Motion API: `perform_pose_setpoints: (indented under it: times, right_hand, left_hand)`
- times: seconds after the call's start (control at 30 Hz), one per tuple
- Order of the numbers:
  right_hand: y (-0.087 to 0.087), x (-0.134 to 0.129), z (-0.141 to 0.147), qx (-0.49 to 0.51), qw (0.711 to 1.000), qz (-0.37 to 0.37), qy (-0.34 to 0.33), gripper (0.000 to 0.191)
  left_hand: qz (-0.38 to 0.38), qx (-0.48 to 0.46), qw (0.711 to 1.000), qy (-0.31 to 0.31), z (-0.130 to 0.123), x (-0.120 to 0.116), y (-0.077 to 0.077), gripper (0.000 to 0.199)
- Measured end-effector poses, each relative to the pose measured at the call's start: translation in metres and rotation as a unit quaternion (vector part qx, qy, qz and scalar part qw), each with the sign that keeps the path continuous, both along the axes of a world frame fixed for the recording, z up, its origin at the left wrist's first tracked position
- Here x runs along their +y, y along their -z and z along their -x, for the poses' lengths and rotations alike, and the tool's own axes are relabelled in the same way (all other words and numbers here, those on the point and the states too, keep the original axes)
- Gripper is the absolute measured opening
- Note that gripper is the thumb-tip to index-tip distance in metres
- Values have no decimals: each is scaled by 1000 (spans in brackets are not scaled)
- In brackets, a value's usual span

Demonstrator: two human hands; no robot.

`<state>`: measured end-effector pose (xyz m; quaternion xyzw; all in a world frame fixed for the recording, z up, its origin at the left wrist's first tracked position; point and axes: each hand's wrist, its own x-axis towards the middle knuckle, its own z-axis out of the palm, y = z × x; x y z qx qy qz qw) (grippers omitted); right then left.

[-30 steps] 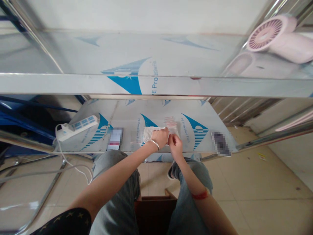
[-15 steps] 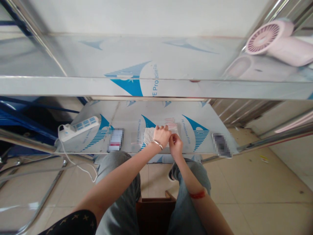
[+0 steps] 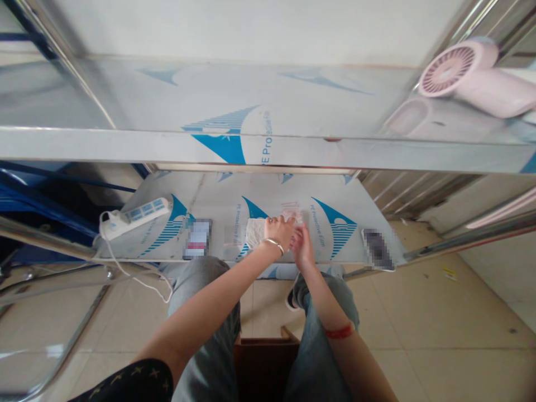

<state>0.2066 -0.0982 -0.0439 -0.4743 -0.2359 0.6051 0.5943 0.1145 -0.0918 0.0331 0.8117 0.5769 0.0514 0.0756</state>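
My left hand [image 3: 280, 233], with a silver bangle at the wrist, is over the middle of the lower shelf with its fingers bent. Against its fingertips my right hand [image 3: 303, 245] is closed, its fingers curled toward the left. What the two hands pinch between them is too small and hidden to make out. Just beyond the fingers lies a clear item with thin pink-red lines [image 3: 290, 205], perhaps plastic, partly covered by my hands. A whitish crumpled packet or cloth [image 3: 254, 233] lies beside my left hand, partly under it.
The lower shelf [image 3: 218, 190] wears printed protective film. On its left are a white power strip [image 3: 146, 210] with a cable and a phone [image 3: 198, 239]; another phone [image 3: 379, 249] lies at the right edge. A raised shelf [image 3: 146, 146] crosses in front, bearing a pink handheld fan [image 3: 477, 78].
My right hand has turned and its fingers have come up against the left fingertips. My left hand has shifted slightly right and down, its fingers reaching further right.
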Motion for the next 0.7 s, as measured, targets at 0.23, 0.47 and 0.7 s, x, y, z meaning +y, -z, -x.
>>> perform_pose_setpoints:
  times: [0.23,0.47,0.7]
  right_hand:
    - [-15,4,-15,195,974,39,-104,33]
    - [-15,6,-18,126,983,40,-128,44]
    - [0,14,-14,44,986,67,-148,29]
  left_hand:
    - [30,-14,999,35,-4,1,2,31]
    - [3,13,996,84,-8,3,8,24]
    - [11,9,998,65,-6,-1,10,22]
